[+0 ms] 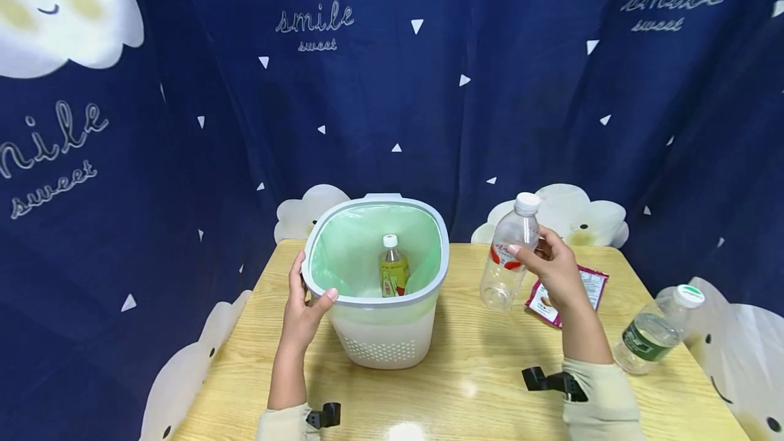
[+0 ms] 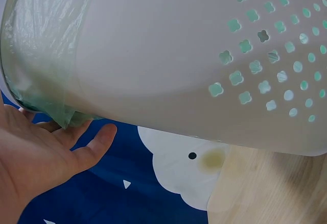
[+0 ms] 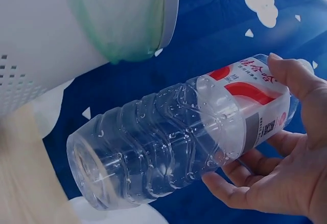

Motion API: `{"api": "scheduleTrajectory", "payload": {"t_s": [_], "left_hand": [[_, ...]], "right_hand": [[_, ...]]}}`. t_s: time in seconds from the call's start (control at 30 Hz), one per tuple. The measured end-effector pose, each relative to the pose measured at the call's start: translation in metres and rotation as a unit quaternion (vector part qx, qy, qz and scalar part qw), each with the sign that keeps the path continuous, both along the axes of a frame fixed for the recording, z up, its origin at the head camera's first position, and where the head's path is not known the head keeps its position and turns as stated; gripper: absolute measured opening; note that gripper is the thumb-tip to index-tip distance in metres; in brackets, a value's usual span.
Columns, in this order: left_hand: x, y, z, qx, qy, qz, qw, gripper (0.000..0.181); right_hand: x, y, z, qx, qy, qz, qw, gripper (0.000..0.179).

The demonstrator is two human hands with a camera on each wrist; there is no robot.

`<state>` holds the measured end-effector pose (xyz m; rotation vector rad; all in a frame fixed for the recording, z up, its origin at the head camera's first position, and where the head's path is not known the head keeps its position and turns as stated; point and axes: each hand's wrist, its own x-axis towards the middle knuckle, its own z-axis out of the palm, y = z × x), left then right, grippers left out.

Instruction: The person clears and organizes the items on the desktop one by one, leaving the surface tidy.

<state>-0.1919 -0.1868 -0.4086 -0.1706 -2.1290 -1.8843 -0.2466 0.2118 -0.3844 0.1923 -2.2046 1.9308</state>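
Note:
A white bin [image 1: 386, 342] with a grey rim and a green plastic liner [image 1: 343, 250] stands on the table. My left hand [image 1: 306, 315] touches the bin's left front corner by the rim, thumb and fingers spread and fairly straight. In the left wrist view the same hand [image 2: 61, 155] lies against the bin just below the rim. My right hand [image 1: 556, 269] grips a clear plastic bottle [image 1: 505, 271] with a white cap and red-and-white label. The bottle tilts slightly, right of the bin; the right wrist view shows its base raised off the table.
Inside the bin is a white-capped bottle [image 1: 394, 271] with a yellow-green label. A pink-edged packet [image 1: 593, 284] lies behind my right hand. A clear bottle with a green label [image 1: 646, 339] leans at the table's right. A dark blue curtain [image 1: 367, 114] hangs behind the wooden table [image 1: 478, 386].

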Motion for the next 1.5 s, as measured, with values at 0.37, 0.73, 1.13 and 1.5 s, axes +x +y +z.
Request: {"api": "scheduleTrajectory", "payload": {"t_s": [0.37, 0.73, 1.13, 1.5], "left_hand": [[0.000, 0.000, -0.002, 0.002, 0.001, 0.001, 1.0000, 0.085], [0.000, 0.001, 0.000, 0.004, 0.001, 0.002, 1.0000, 0.085], [-0.002, 0.000, 0.001, 0.001, 0.009, 0.000, 1.0000, 0.086], [-0.007, -0.004, -0.010, 0.009, 0.012, -0.001, 0.9999, 0.086]], "right_hand": [[0.007, -0.015, 0.032, 0.019, 0.039, 0.015, 0.9990, 0.058], [0.006, -0.024, 0.076, 0.029, 0.055, 0.016, 0.9979, 0.052], [0.005, -0.031, 0.117, 0.031, 0.071, 0.040, 0.9962, 0.045], [-0.002, -0.050, 0.135, 0.005, 0.072, 0.068, 0.9951, 0.046]]}}
